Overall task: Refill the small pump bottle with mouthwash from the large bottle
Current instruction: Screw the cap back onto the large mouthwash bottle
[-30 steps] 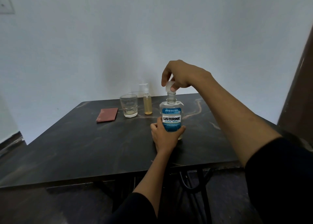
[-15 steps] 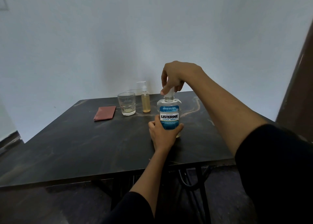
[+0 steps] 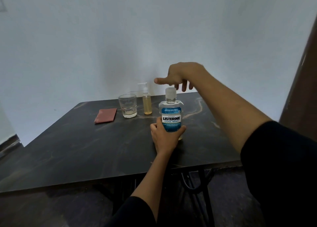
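A: Where are we in the refill?

B: We judge we're at the cap stage. Our left hand (image 3: 165, 136) grips the large bottle (image 3: 171, 116) round its lower body, fingers and thumb curled about the label, and the bottle stands upright on the table (image 3: 85, 149), near the middle. Its cap (image 3: 170, 93) sits on the neck.

A: And our right hand?

B: Our right hand (image 3: 180, 76) hovers just above and behind the cap, fingers loose and spread, thumb stuck out to the left. It holds nothing and, as far as we can see, touches nothing.

A: Where's the small pump bottle?

B: The small pump bottle (image 3: 147, 102) stands upright further back, near the wall, just to the right of the glass (image 3: 127, 105) and a little apart from the large bottle. Its pump head is on, and it shows amber liquid up most of its body. A folded reddish cloth (image 3: 105, 117) lies left of the glass.

A: So is the pouring done or not begun?

B: We can't tell that from here; both bottles are closed.

A: What does our next move call for?

B: Either way the right hand is free. If it goes for the pump bottle, it needs a sideways reach past the glass, low on the slim body so it doesn't tip
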